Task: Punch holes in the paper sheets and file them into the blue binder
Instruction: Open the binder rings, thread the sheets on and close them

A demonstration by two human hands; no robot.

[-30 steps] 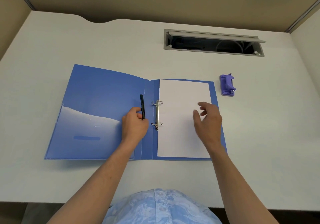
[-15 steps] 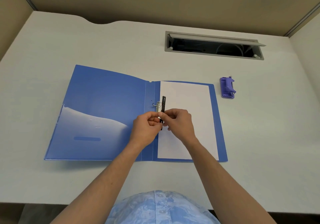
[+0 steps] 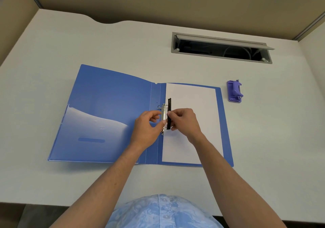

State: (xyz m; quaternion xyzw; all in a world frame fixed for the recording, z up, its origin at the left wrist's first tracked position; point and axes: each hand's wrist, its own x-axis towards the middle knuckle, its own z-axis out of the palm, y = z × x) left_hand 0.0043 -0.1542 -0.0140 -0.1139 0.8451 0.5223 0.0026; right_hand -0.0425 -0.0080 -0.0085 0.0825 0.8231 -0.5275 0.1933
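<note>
Head view, paper sheets [image 3: 191,115]: lying flat on the right inside cover of the blue binder [image 3: 112,108], their left edge sitting at the metal rings.
Blue binder: lying open on the white desk [image 3: 105,41], spine running toward the camera, a translucent pocket showing on its left inside cover.
Ring mechanism [image 3: 163,112]: sitting upright along the spine, its silver rings showing above and below the hands.
Black strip [image 3: 169,113]: standing lengthwise just right of the rings, over the left margin of the sheets, its far end poking out beyond the knuckles.
Right hand [image 3: 184,120]: gripping the black strip, with its fingers [image 3: 173,114] curling round the strip's middle.
Left hand [image 3: 147,127]: pinching at the lower part of the strip beside the rings, thumb and fingertips closing together there.
Forearms: reaching in bare from the near edge of the desk, crossing the binder's near border.
Hole punch [image 3: 235,91]: sitting purple on the desk, beyond the binder's far right corner, apart from it.
Cable hatch [image 3: 221,47]: lying open in the desk surface, farther back, cables showing dimly inside.
Patterned blue shirt [image 3: 163,213]: filling the bottom edge.
</note>
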